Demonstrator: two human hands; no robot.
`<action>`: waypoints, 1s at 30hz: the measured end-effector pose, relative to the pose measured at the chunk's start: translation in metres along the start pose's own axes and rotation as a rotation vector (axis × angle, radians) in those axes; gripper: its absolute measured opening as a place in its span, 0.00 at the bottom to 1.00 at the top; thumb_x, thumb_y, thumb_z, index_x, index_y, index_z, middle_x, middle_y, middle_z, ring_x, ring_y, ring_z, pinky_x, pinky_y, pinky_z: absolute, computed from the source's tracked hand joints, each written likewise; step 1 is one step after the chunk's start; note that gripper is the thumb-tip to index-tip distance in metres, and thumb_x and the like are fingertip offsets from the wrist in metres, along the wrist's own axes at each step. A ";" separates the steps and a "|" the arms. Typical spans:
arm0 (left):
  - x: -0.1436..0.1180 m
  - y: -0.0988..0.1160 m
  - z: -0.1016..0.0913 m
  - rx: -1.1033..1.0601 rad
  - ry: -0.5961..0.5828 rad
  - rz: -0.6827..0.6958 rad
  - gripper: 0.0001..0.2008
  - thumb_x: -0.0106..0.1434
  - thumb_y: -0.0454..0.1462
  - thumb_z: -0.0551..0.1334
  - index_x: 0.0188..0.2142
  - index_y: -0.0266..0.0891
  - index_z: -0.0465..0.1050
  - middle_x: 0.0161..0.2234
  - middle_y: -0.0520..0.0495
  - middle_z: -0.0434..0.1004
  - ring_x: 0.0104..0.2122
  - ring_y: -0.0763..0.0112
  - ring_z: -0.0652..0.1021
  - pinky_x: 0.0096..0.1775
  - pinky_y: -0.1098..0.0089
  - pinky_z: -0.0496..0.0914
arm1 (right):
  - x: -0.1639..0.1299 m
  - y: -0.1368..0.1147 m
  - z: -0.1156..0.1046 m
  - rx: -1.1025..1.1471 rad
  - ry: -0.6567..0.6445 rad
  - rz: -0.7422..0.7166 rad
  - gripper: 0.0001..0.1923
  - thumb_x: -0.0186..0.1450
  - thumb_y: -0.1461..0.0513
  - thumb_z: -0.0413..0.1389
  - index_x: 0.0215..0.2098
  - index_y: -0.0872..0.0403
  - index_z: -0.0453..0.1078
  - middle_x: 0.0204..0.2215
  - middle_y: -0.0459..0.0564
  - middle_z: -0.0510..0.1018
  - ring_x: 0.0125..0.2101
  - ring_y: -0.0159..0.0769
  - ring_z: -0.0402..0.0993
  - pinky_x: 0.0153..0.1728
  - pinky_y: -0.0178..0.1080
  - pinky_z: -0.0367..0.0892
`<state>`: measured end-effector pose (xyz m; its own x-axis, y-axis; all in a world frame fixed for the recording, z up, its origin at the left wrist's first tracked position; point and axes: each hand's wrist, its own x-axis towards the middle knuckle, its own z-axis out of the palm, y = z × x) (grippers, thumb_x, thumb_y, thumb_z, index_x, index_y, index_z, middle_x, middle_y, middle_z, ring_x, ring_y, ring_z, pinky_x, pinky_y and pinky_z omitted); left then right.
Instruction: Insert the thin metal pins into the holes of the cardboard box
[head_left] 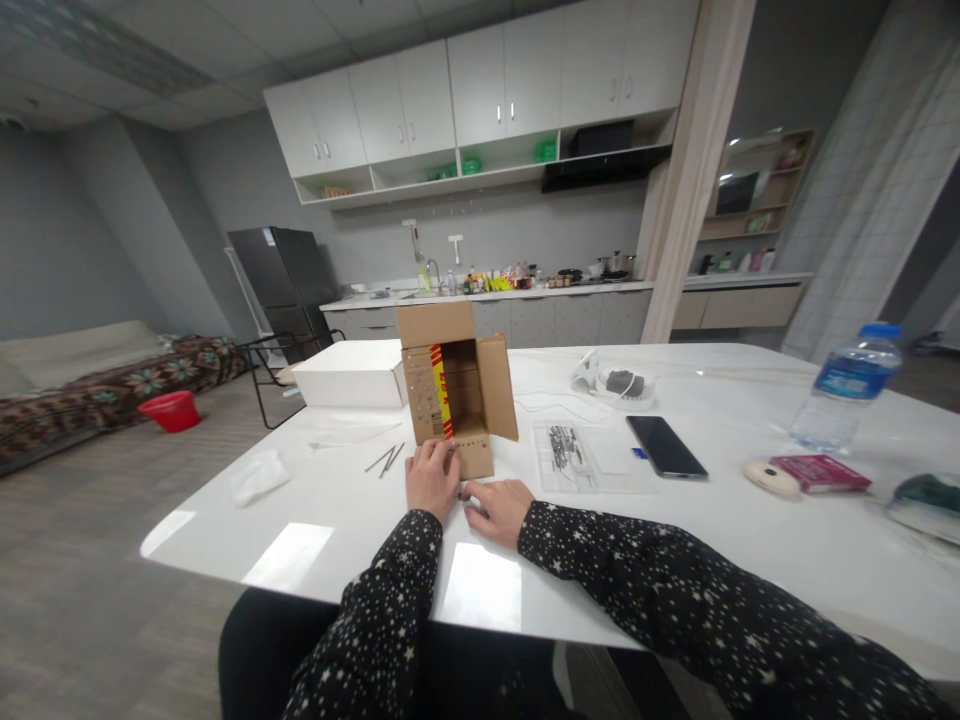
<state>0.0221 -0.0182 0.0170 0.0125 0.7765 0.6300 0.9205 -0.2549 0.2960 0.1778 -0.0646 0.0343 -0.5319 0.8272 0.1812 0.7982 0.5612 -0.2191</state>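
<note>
Where the open brown cardboard box [465, 375] stands: upright on the glossy white counter [337, 490], its mouth facing the wearer.
Handling: probably light and dry, stiff in the body, springy at the flaps.
Best hold: likely the body; flaps could fold.
Left grip [433, 475]: over the lower flap [476, 461]; clamped or merely resting, cannot tell.
Right grip [499, 510]: just beside it, curled; fingertip closure unclear.
Looks: yellow-and-red strip [442, 388], shiny dots on the left flap [420, 395].
</note>
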 end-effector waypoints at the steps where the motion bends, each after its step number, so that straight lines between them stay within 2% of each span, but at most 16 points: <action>1: 0.000 0.000 -0.001 0.001 0.002 -0.005 0.09 0.62 0.37 0.55 0.40 0.42 0.71 0.43 0.46 0.73 0.45 0.63 0.72 0.45 0.63 0.62 | 0.000 0.000 0.000 0.001 0.001 0.001 0.16 0.65 0.55 0.46 0.47 0.48 0.67 0.35 0.47 0.79 0.34 0.37 0.74 0.33 0.36 0.57; 8: 0.000 0.004 -0.004 0.023 -0.012 -0.025 0.12 0.62 0.37 0.54 0.44 0.43 0.70 0.44 0.45 0.72 0.46 0.62 0.71 0.45 0.63 0.61 | 0.003 0.005 0.012 -0.018 0.046 -0.022 0.15 0.65 0.54 0.45 0.46 0.48 0.67 0.36 0.47 0.79 0.34 0.37 0.74 0.32 0.36 0.57; 14: -0.001 0.000 0.000 0.045 -0.007 -0.011 0.13 0.62 0.38 0.54 0.45 0.43 0.70 0.45 0.45 0.72 0.45 0.61 0.71 0.45 0.62 0.61 | 0.007 0.009 0.022 -0.024 0.048 0.003 0.15 0.64 0.54 0.47 0.46 0.47 0.67 0.36 0.46 0.79 0.33 0.37 0.74 0.32 0.36 0.57; 30: -0.002 -0.004 0.005 0.059 0.014 0.004 0.11 0.62 0.39 0.55 0.42 0.43 0.72 0.43 0.45 0.72 0.46 0.61 0.71 0.44 0.61 0.62 | 0.005 0.006 0.019 -0.027 0.042 0.034 0.16 0.64 0.53 0.46 0.46 0.47 0.67 0.36 0.47 0.79 0.35 0.37 0.74 0.32 0.37 0.57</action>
<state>0.0202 -0.0162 0.0111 0.0111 0.7673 0.6412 0.9418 -0.2235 0.2512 0.1741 -0.0562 0.0157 -0.4923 0.8436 0.2144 0.8233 0.5313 -0.1998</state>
